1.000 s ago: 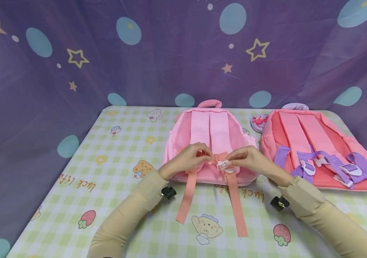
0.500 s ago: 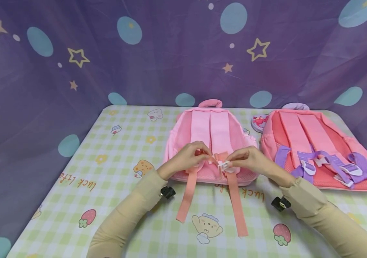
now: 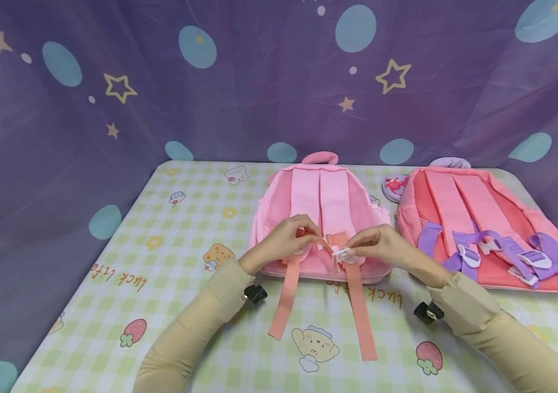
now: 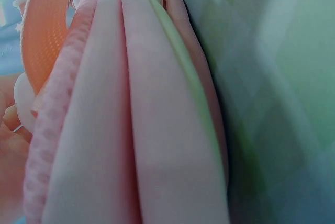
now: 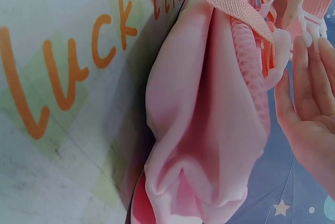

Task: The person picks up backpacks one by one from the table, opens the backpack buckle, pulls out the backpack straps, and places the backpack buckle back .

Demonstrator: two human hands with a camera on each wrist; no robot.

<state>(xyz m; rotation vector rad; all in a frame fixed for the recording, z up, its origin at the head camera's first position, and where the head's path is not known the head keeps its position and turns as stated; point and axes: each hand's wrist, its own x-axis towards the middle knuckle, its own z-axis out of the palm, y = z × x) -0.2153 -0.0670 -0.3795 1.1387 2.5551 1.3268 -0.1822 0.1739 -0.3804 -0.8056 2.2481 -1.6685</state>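
A pink backpack lies with its shoulder straps facing up. Above its lower edge, my left hand pinches an orange webbing strap between thumb and fingers. My right hand holds a white plastic buckle by its fingertips, close to the strap's end. In the right wrist view, the buckle has prongs and orange webbing attached to it. Two loose orange strap tails hang down onto the tablecloth. The left wrist view shows mostly the bag's side and some webbing.
To the right lies a coral backpack with purple straps and white buckles. A small round case with a red figure sits between the bags. Checked cloth covers the table; a purple starred curtain hangs behind.
The white buckle has turned to a flatter angle in the right fingertips, and the right hand has shifted very slightly. My left hand keeps its pinch on the strap, nearly still.
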